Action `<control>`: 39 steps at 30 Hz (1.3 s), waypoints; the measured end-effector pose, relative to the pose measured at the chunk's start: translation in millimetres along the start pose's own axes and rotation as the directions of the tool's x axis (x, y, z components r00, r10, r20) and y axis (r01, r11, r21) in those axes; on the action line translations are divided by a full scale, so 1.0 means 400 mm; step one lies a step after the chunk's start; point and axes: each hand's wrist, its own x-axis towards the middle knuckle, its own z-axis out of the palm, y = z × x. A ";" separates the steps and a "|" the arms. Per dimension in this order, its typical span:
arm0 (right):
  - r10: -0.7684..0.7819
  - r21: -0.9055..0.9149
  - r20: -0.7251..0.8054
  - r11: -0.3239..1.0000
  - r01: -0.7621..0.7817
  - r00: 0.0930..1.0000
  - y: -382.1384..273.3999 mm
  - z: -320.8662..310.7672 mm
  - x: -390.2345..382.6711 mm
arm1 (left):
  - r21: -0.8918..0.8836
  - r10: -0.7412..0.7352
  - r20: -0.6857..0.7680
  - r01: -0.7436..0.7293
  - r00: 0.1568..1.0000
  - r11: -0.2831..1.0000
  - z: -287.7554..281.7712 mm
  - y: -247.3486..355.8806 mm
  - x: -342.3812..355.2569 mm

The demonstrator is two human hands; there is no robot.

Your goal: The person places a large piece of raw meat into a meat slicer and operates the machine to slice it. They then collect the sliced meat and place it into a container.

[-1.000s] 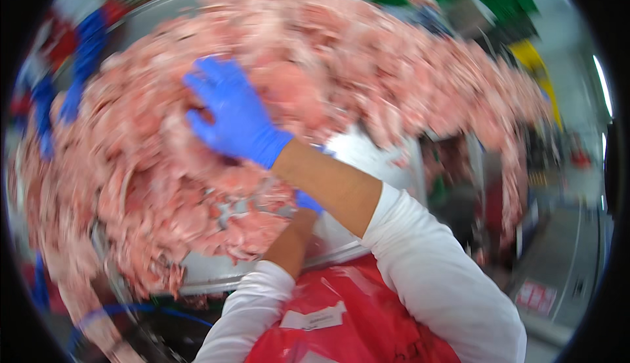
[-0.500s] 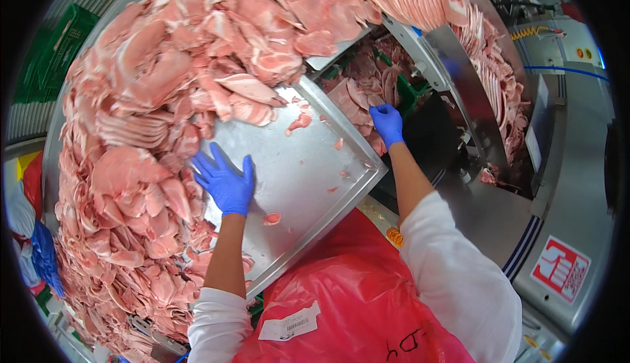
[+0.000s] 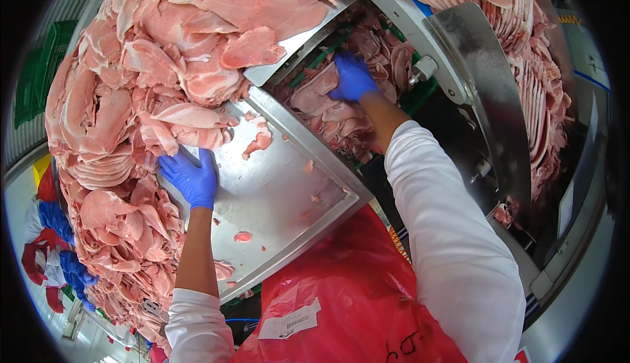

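Blue-gloved right hand [image 3: 353, 76] now gripping meat slices [image 3: 328, 110] beyond steel tray [image 3: 275, 192]; left hand [image 3: 191, 178], fingers spread flat, has shifted to tray's left edge.

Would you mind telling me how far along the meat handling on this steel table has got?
Done: part of the steel table is bare apart from scraps. In hand: the left hand rests against the meat pile, and the right hand reaches into slices in the bin beside it. Left: most of the heap remains.
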 end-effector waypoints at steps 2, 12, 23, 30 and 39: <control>0.024 -0.042 0.171 0.999 -0.017 0.985 -0.014 -0.039 0.041 | -0.017 0.029 -0.051 -0.030 0.998 0.999 0.005 -0.010 -0.008; -0.017 -0.190 0.268 0.979 0.070 0.963 -0.027 -0.047 0.063 | -0.026 0.088 -0.125 -0.092 0.988 0.995 0.022 -0.026 -0.001; -0.201 0.151 -0.026 0.967 0.203 0.979 0.060 0.007 -0.003 | 0.086 0.280 -0.505 -0.275 0.817 0.958 -0.049 0.047 0.002; -0.002 0.322 -0.451 0.932 0.165 0.892 0.013 -0.092 -0.158 | -0.096 0.055 -0.221 -0.078 0.974 0.992 0.036 -0.019 -0.002; 0.280 0.398 -0.673 0.917 0.017 0.685 -0.138 -0.224 -0.340 | -0.163 0.062 -0.322 -0.120 0.945 0.979 0.082 -0.042 0.005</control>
